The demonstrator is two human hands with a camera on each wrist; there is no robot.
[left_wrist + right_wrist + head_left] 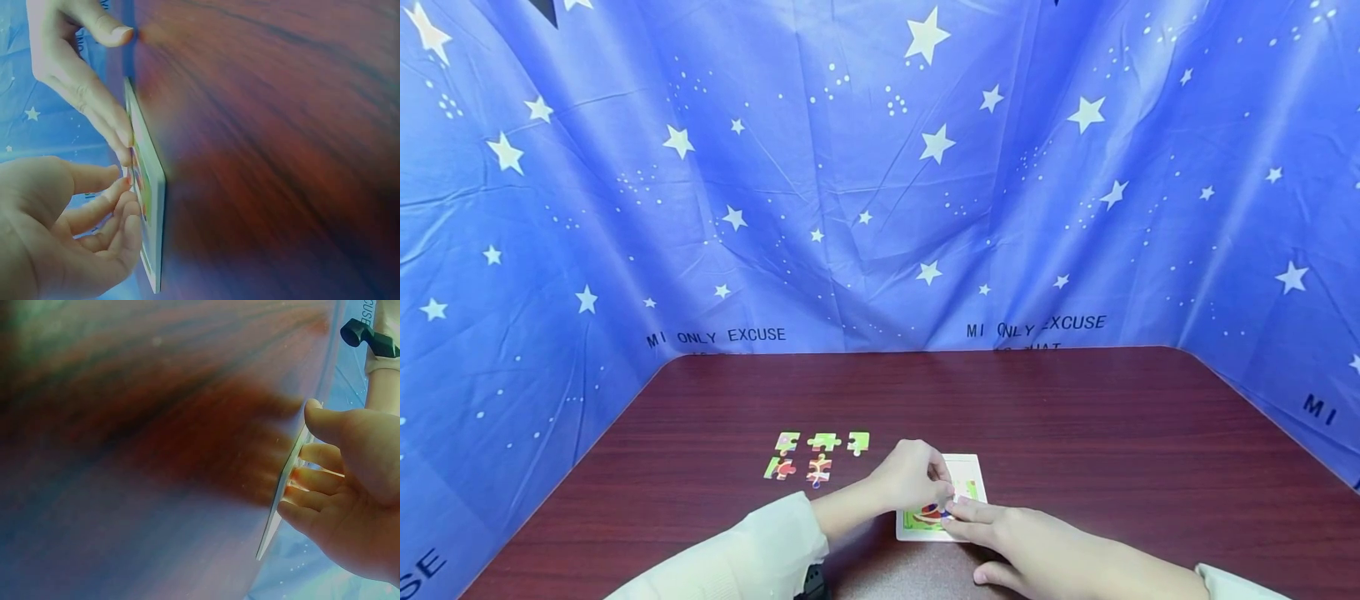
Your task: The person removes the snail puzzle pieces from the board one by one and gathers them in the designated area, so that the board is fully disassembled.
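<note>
A white-framed jigsaw puzzle board (964, 461) with a colourful picture lies flat on the table, partly hidden by both hands. Over its middle, my left hand (910, 477) has its fingers bent and pinches a puzzle piece (128, 174), of which only a sliver shows at the fingertips. My right hand (1037, 546) reaches in from the right, its extended fingers resting on the board close to the left fingertips. The right thumb stays apart, near the board's front edge. In the right wrist view those fingers (312, 481) lie along the board.
Several loose puzzle pieces (823, 442) in green, red and white lie in two rows on the dark red wooden table (1075, 417), left of the board. A blue star-patterned curtain (865, 167) surrounds the table's back and sides.
</note>
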